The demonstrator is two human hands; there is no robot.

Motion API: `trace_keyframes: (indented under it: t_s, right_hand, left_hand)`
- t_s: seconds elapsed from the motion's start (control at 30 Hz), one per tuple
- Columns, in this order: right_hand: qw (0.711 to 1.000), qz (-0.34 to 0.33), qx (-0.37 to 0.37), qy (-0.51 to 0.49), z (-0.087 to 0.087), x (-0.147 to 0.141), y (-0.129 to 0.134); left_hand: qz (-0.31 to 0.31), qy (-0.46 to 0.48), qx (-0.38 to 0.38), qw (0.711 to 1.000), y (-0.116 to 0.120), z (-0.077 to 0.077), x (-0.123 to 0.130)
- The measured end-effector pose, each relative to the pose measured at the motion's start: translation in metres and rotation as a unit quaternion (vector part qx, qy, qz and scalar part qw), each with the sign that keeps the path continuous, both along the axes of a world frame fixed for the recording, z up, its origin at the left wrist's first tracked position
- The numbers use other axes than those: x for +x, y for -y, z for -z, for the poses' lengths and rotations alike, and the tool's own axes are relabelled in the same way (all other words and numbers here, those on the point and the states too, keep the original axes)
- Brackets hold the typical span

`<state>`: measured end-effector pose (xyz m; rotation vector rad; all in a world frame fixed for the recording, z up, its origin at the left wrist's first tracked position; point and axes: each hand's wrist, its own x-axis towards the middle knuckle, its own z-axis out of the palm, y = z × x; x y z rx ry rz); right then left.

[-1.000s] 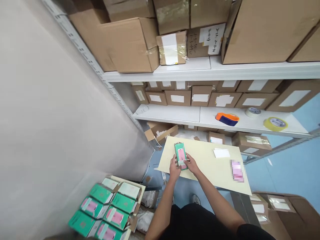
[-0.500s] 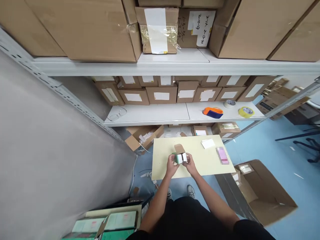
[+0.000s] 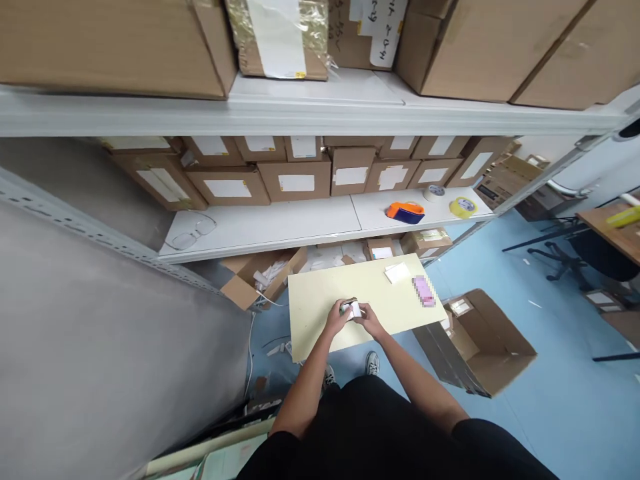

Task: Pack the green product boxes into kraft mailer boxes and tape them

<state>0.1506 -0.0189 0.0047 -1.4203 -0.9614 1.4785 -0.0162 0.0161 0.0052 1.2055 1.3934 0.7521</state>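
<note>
Small box [image 3: 351, 309] is up in both hands above the near side of the bench [image 3: 320, 293], pale end facing the wearer, probably to keep that end in sight and reach. Left hand [image 3: 335, 319] grasps its left side, right hand [image 3: 371, 322] its right; the two-sided grip likely stops it twisting. Exact finger contact too small to tell. White cards [image 3: 397, 273] and pink pack [image 3: 424, 291] sit toward the bench's right end, seemingly to leave elbow room. Orange-and-blue tape dispenser [image 3: 405, 213], white tape roll [image 3: 434, 193], yellow tape roll [image 3: 463, 207] share the shelf [image 3: 300, 223], presumably parked within reach.
</note>
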Motion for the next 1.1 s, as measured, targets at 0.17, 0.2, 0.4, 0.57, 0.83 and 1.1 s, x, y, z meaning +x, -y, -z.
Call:
trace_keyframes:
  t_s: [0.17, 0.2, 0.4, 0.57, 0.83, 1.1]
  right_hand:
    - [0.998, 0.063, -0.002, 0.013, 0.011, -0.003, -0.004]
    - [0.997, 0.070, -0.005, 0.021, 0.014, -0.004, -0.005]
    - [0.990, 0.081, -0.044, 0.105, 0.025, -0.003, -0.008]
    - [0.987, 0.054, -0.023, 0.151, 0.018, 0.003, -0.006]
    - [0.976, 0.004, -0.025, 0.216, -0.002, 0.018, -0.004]
    - [0.956, -0.015, -0.017, 0.291, -0.008, 0.007, -0.015]
  left_hand:
    - [0.048, -0.056, -0.020, 0.997, -0.031, -0.004, 0.005]
    - [0.048, -0.064, -0.024, 0.996, -0.035, -0.004, 0.007]
    - [0.053, -0.103, -0.042, 0.992, -0.042, -0.007, 0.011]
    - [0.052, -0.124, 0.009, 0.991, -0.032, -0.015, 0.004]
    - [0.077, -0.117, -0.002, 0.990, -0.025, -0.020, 0.008]
    - [0.033, -0.068, 0.043, 0.996, -0.009, -0.011, -0.004]
